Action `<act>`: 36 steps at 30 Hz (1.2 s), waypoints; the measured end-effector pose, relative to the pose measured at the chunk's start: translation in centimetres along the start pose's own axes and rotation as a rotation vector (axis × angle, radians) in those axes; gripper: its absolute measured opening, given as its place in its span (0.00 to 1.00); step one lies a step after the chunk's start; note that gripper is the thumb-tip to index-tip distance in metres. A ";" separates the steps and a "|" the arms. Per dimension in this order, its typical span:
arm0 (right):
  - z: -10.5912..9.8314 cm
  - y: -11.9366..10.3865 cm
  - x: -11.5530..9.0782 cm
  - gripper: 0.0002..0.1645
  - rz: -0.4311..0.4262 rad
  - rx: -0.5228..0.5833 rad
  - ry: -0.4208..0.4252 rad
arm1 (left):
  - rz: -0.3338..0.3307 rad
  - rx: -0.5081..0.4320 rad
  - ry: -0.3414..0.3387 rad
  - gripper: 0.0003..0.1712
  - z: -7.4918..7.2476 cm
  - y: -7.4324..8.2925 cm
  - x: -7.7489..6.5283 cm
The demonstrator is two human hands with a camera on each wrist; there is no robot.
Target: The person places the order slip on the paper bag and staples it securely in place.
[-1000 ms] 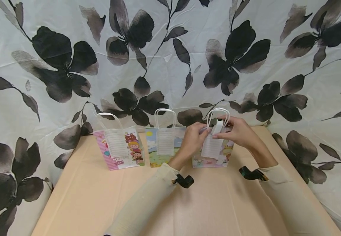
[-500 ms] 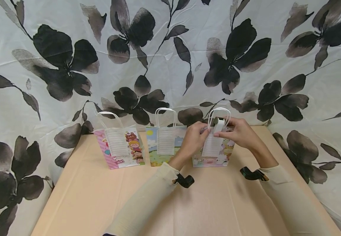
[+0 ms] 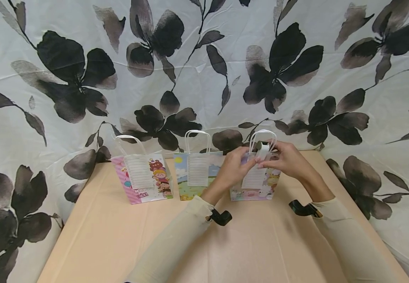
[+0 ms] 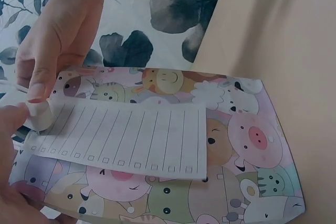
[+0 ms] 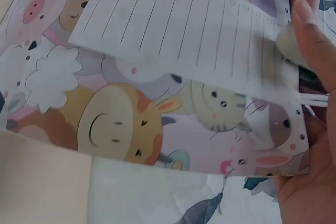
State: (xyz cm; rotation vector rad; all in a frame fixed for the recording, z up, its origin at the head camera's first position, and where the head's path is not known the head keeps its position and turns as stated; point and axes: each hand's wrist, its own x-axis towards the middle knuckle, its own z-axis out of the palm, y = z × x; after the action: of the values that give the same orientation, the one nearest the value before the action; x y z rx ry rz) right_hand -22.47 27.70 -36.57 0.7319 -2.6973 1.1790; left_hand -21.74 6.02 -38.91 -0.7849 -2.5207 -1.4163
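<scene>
A pastel gift bag (image 3: 237, 194) printed with animal faces stands at the right of the row, a lined checklist sheet (image 4: 126, 137) against its front. At its top edge, between the white handles, is a mini stapler (image 3: 262, 150), white with a dark part, set over the top of the sheet. My right hand (image 3: 289, 159) pinches the stapler, thumb in front and fingers behind. My left hand (image 3: 233, 167) grips the bag's upper left side, fingers partly hidden behind it. Its thumb (image 4: 13, 113) reaches the stapler beside the right thumb (image 4: 41, 80).
Two more gift bags stand to the left: a blue-sky one (image 3: 186, 188) and a pink-striped one (image 3: 137, 196). Each has a similar lined sheet on its front. All stand near the back of the tan table (image 3: 243, 243), before a floral curtain (image 3: 204, 74).
My left thumb has slid right from the sheet's upper left corner to the stapler. The right hand and stapler shifted only slightly right; the other bags have stayed put.
</scene>
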 end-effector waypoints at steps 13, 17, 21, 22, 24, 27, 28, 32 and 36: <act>0.6 -0.3 -0.2 0.27 -0.025 -0.089 0.033 | 0.054 0.100 0.003 0.19 -0.1 0.1 0.1; 0.8 -0.5 -0.2 0.26 -0.035 -0.118 0.070 | 0.072 0.126 0.000 0.19 -0.2 0.1 0.1; 1.0 -0.5 0.0 0.26 -0.087 -0.181 0.127 | 0.081 0.145 0.007 0.19 -0.2 0.1 0.1; 1.1 -0.6 0.0 0.26 -0.097 -0.193 0.138 | 0.081 0.144 0.009 0.20 -0.2 0.1 0.1; 1.1 -0.6 0.0 0.26 -0.109 -0.212 0.150 | 0.082 0.148 0.010 0.19 -0.2 0.0 0.1; 1.1 -0.5 -0.1 0.26 -0.098 -0.199 0.144 | 0.076 0.134 0.004 0.20 -0.2 0.0 0.1; 1.0 -0.5 -0.1 0.26 -0.092 -0.189 0.136 | 0.071 0.123 0.000 0.20 -0.3 0.0 0.1; 0.6 -0.2 -0.3 0.28 -0.041 -0.081 0.056 | 0.047 0.078 -0.029 0.21 -0.4 0.0 0.0; 0.1 -0.1 -0.5 0.31 0.016 0.049 -0.018 | 0.031 0.040 -0.056 0.21 -0.6 0.1 -0.1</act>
State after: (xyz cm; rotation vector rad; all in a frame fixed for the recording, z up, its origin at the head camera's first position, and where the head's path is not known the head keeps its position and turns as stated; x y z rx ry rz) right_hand -21.98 27.75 -36.65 0.7320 -2.7026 1.2522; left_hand -21.67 5.54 -38.56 -0.8651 -2.5576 -1.3486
